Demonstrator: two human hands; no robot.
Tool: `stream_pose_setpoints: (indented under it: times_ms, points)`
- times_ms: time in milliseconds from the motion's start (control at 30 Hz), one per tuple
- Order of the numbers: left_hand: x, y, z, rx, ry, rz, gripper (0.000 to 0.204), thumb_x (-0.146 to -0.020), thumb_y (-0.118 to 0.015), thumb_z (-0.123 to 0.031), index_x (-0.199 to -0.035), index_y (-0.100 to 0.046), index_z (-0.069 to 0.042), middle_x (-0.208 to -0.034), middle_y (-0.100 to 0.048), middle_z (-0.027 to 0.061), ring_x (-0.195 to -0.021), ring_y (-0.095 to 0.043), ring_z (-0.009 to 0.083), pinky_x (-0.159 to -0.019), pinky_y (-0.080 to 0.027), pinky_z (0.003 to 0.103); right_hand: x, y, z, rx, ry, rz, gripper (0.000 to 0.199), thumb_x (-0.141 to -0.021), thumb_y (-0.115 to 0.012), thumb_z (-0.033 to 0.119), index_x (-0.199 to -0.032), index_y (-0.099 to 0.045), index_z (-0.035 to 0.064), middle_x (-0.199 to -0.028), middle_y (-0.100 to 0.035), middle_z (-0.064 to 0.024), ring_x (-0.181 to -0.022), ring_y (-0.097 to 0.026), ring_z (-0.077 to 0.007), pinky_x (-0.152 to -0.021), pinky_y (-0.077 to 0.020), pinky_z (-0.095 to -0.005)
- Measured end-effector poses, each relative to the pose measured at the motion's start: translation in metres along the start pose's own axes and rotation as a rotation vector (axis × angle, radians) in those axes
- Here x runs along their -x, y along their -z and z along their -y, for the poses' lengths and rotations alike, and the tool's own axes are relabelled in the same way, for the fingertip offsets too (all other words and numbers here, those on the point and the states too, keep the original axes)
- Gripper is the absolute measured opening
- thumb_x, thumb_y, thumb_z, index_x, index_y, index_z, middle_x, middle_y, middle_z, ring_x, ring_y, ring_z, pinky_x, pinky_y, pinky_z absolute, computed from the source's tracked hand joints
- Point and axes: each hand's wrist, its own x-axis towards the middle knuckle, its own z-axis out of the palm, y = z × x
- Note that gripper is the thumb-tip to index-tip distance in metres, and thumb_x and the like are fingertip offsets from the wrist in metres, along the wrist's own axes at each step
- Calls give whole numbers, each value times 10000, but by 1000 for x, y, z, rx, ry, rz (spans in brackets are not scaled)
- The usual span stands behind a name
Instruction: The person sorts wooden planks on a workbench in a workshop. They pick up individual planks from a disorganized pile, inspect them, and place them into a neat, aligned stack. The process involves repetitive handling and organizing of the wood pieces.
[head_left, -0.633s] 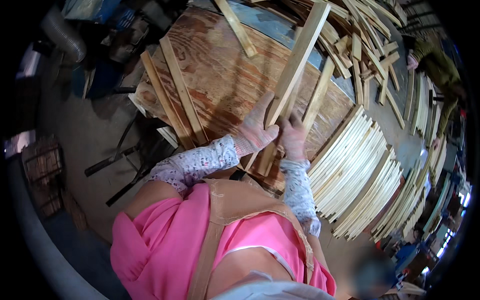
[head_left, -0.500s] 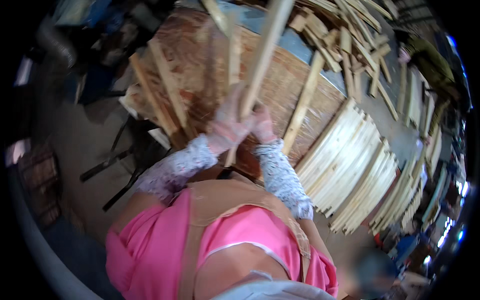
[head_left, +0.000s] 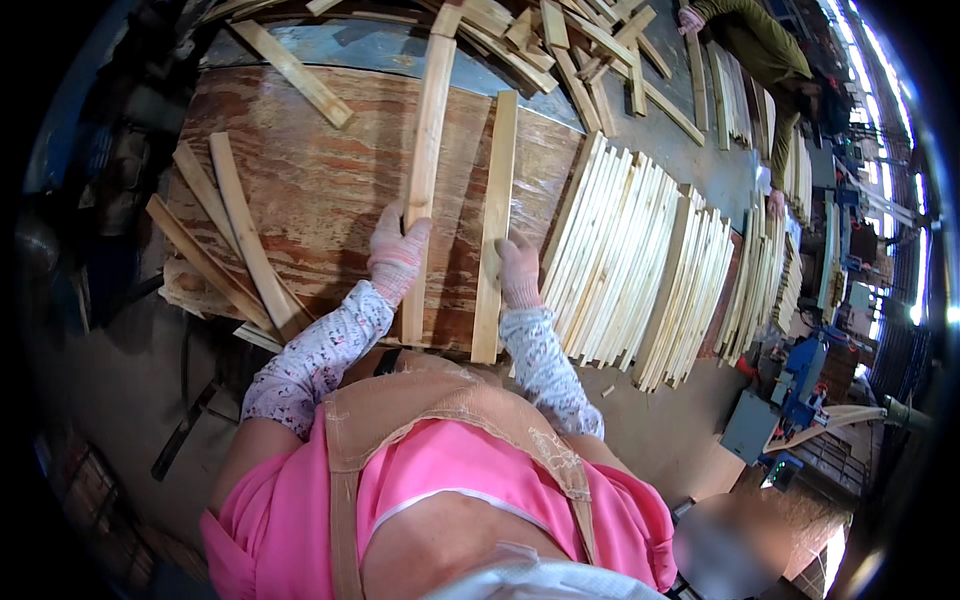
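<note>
a workshop with a grey concrete floor (head_left: 130, 370), a worn plywood table (head_left: 320, 190), blue machines (head_left: 810, 380) at the right, and bright daylight from windows (head_left: 915, 200) along the right wall.

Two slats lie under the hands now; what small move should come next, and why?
Probably slide the right slat toward the left slat. They lie roughly parallel on the plywood board with a gap between them, the left hand on one and the right hand on the other.
</note>
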Motion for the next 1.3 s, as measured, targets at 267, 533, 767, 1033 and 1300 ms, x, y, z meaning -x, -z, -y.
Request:
stream_pose_setpoints:
  times_ms: [267, 533, 767, 1033, 1300]
  points:
    - [44, -111, 49, -416, -194, 364, 594, -988, -636, -286, -1493, -496, -7, -1418, -577, 311, -1297, -577, 487, -1119, -475, 508, 24, 32, -27, 705, 374, -602, 397, -842, -761, 160, -1229, -763, 72, -1222, -759, -160, -1134, -689, -368, -1053, -524, -466]
    - [41, -140, 34, -483, -86, 593, 646, -936, -663, -263, -1510, -444, -60, -1449, -555, 302, -1292, -591, 484, -1083, -505, 541, 20, 64, -32, 106, 43, -558, 376, -951, -686, 107, -1308, -706, -9, -1264, -736, -140, -1192, -674, -262, -1037, -536, -371]
    - [45, -161, -2, -703, -118, 887, 767, -967, -643, -375, -1587, -332, -47, -1442, -569, 322, -1301, -599, 469, -1080, -510, 529, 43, 111, -13, -375, 22, -543, 486, -1023, -538, 49, -1504, -566, -15, -1394, -667, -115, -1242, -649, -209, -1039, -535, -353]
    - [51, -150, -67, -595, -135, 1250, 1196, -839, -763, -693, -1694, -208, -66, -1628, -429, 301, -1478, -470, 445, -1232, -383, 462, 45, 109, -10, -338, 103, -694, 534, -1046, -560, 151, -1553, -510, -10, -1479, -601, -128, -1295, -603, -231, -1046, -529, -349]
    - [4, -133, -114, -1149, -592, 1274, 740, -919, -696, -298, -1590, -425, -145, -967, -778, 164, -786, -763, 404, -636, -612, 505, 53, 209, 79, 1420, 848, -336, 613, -1009, -715, 390, -1558, -525, 194, -1416, -646, -120, -1218, -665, -228, -1025, -555, -379]
